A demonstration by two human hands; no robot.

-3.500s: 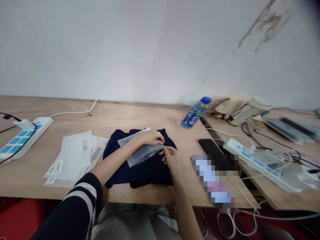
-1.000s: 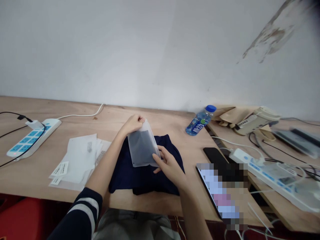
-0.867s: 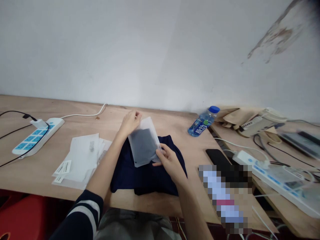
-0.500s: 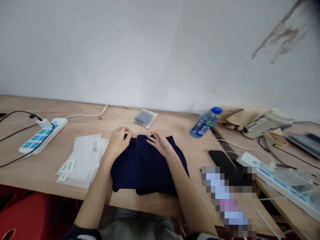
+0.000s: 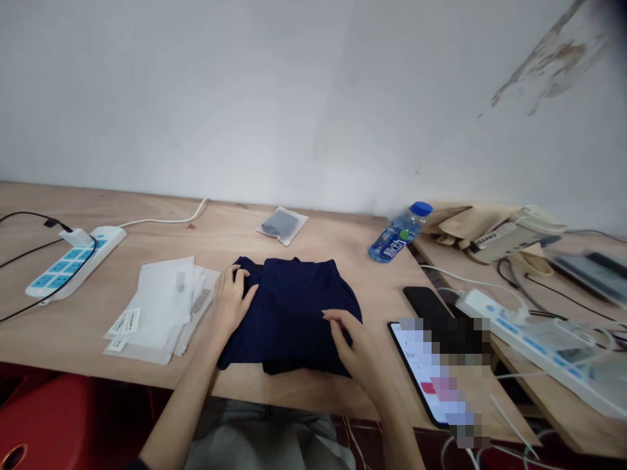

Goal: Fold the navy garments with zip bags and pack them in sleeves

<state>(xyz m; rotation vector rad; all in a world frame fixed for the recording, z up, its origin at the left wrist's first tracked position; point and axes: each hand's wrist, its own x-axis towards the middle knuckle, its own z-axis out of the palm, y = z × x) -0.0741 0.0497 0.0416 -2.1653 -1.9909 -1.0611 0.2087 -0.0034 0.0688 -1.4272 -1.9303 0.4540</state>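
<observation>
A folded navy garment (image 5: 289, 313) lies on the plywood table (image 5: 304, 398). My left hand (image 5: 231, 307) is at its left edge, with the fingers curled over the cloth. My right hand (image 5: 353, 343) is on its lower right part, fingertips on the cloth; I cannot tell if it grips. A clear plastic bag (image 5: 281, 225) with a dark grey item inside lies flat near the wall, out of reach of both hands' fingers. Left of the garment is a stack of white papers and labels (image 5: 161, 310).
A water bottle (image 5: 399, 234) with a blue cap stands at the far right. Two phones (image 5: 421, 301) lie right of the garment. Power strips (image 5: 73, 261) and cables lie on both sides, with brown paper (image 5: 470, 222) behind. A red stool (image 5: 39, 418) is below.
The plastic bag has left my hands and lies near the wall. Both hands are now on the garment, the right one lower, and the left one at the garment's left edge.
</observation>
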